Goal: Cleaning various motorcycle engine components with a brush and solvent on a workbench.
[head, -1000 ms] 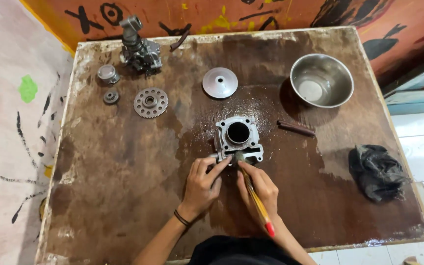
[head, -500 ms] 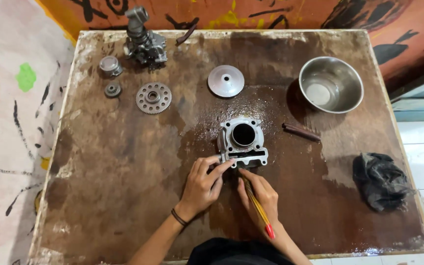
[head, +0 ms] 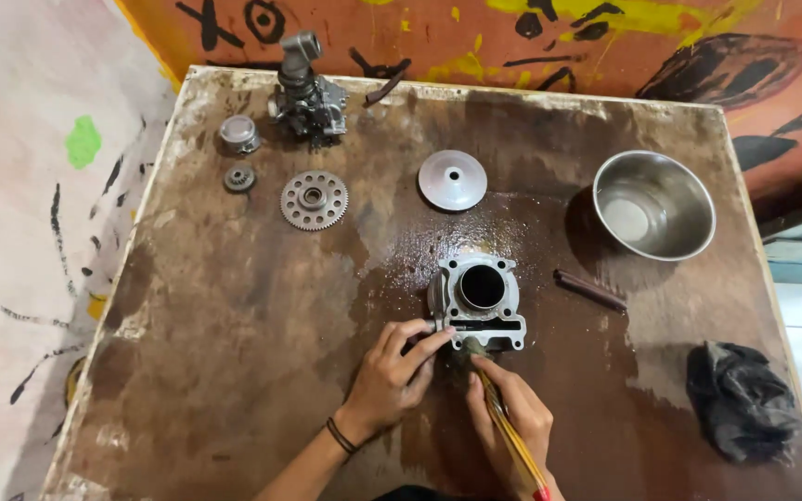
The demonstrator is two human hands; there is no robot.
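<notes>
While the left hand (head: 392, 376) pinches the near edge of the grey metal engine cylinder block (head: 477, 300) at mid-table, the right hand (head: 510, 417) grips a yellow-handled brush (head: 505, 429), its tip against the block's base. Scrubbing looks underway; next, I'd judge, turning the block.

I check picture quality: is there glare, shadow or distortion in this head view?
Head view: sharp overall; wet glare on the table near the cylinder block; the steel bowl casts a shadow leftward; table edges bow from the wide lens; both hands, left hand and right hand, look clear.
</notes>
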